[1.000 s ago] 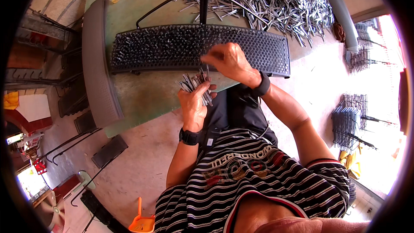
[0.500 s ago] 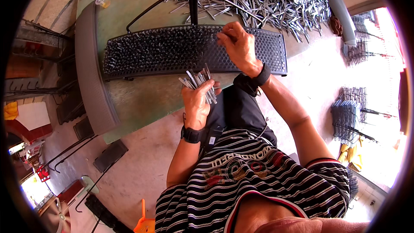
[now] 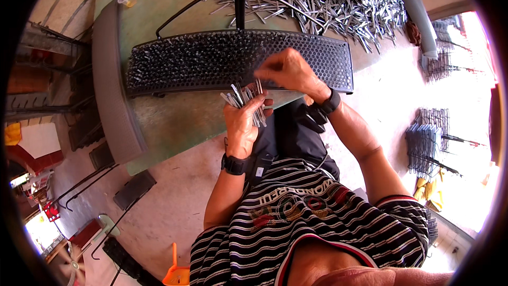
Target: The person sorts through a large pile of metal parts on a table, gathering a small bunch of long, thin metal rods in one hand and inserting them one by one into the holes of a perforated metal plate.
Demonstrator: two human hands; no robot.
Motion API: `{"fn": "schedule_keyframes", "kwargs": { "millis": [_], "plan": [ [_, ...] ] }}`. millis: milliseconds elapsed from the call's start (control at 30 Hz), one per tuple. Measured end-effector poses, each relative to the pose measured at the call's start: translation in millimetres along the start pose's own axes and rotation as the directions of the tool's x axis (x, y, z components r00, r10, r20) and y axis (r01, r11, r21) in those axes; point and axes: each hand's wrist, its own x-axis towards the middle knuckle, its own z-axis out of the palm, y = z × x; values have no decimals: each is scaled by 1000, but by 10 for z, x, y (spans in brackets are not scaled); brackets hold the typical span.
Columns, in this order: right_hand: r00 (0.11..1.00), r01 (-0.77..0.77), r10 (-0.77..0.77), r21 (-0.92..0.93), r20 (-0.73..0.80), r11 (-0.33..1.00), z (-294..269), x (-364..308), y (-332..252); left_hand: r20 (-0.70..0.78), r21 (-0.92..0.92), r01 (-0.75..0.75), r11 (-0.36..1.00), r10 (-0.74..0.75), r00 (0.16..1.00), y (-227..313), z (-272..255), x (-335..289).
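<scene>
My left hand [image 3: 244,122] is closed around a bundle of thin metal strips [image 3: 236,95], whose ends fan out past the fingers. Just above that bundle is my right hand [image 3: 291,74], its fingers bent in a pinch and slightly blurred; what they hold, if anything, is hidden. Beyond both hands lies a long black perforated panel [image 3: 330,63]. Many small metal pieces [image 3: 180,61] stick up from its holes across the left and middle portions. Bare holes show toward its right end.
A large heap of loose metal strips [image 3: 338,0] covers the far side of the green table [image 3: 174,137]. A grey curved panel [image 3: 114,85] stands at the left. A black rod frame [image 3: 239,5] rises behind the perforated panel. Wire racks [image 3: 426,143] are on the right.
My right hand has come down and slightly left from above the perforated panel to the top of the strip bundle. My left hand stays nearly in place.
</scene>
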Motion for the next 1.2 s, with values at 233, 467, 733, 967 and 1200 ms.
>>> {"fn": "schedule_keyframes", "kwargs": {
  "millis": [233,467,733,967,1200],
  "plan": [
    [949,-157,251,404,-191,901,-46,-35,53,-45,-20,17,1000,-18,999,-39,41,30],
    [854,134,-92,45,-512,990,-30,136,125,-56,-14,-17,1000,16,998,-73,-15,37],
    [880,167,-176,-60,-442,984,70,234,311,-62,-68,23,997,-27,998,-25,-7,30],
    [873,211,-402,-529,-276,822,-6,218,237,-45,-31,1,1000,-2,999,-33,-34,43],
    [991,-113,92,235,102,965,-34,-62,41,-6,-4,6,1000,-6,1000,-49,2,36]
  ]
}}
